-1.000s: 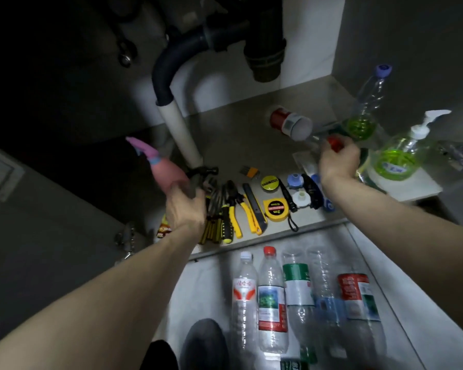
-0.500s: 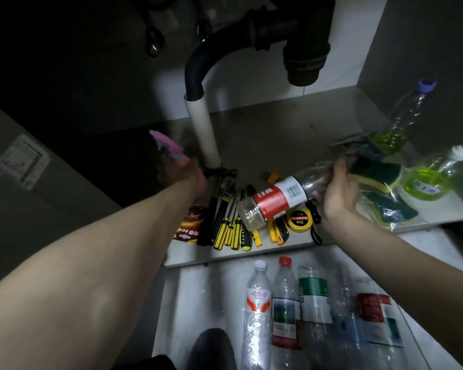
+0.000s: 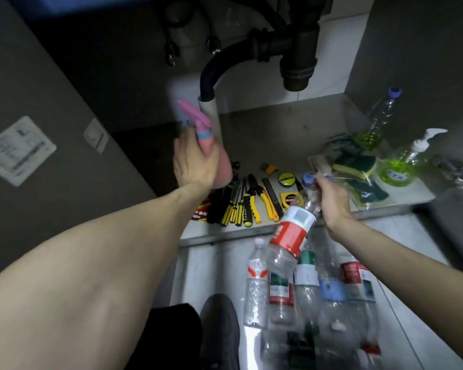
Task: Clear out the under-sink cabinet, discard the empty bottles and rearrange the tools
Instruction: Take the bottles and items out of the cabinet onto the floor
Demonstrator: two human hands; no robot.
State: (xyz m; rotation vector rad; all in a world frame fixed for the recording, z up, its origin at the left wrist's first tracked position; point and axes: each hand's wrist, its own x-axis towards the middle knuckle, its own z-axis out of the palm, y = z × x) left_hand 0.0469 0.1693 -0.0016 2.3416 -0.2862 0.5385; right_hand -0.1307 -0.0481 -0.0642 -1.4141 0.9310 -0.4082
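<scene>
My left hand [image 3: 194, 162] grips a pink spray bottle [image 3: 216, 166] by its neck, lifted just above the left end of the tool row, beside the white drain pipe [image 3: 211, 116]. My right hand [image 3: 332, 198] holds an empty clear bottle with a red label [image 3: 290, 233] by its neck, tilted bottom-down over the cabinet's front edge. Yellow-and-black tools [image 3: 247, 204] and a tape measure [image 3: 292, 198] lie in a row on the cabinet floor [image 3: 278, 132]. Several empty plastic bottles [image 3: 308, 287] lie side by side on the tiled floor in front.
At the cabinet's right stand a green soap pump bottle [image 3: 401, 166], a clear bottle with green liquid [image 3: 377, 121] and packed sponges [image 3: 358, 172]. The black sink trap [image 3: 297, 49] hangs overhead. The open cabinet door [image 3: 38, 124] is at left. My shoe [image 3: 219, 329] is below.
My right hand has drawn the red-label bottle out of the cabinet and down toward the bottles on the floor. My left hand has lifted the pink spray bottle slightly.
</scene>
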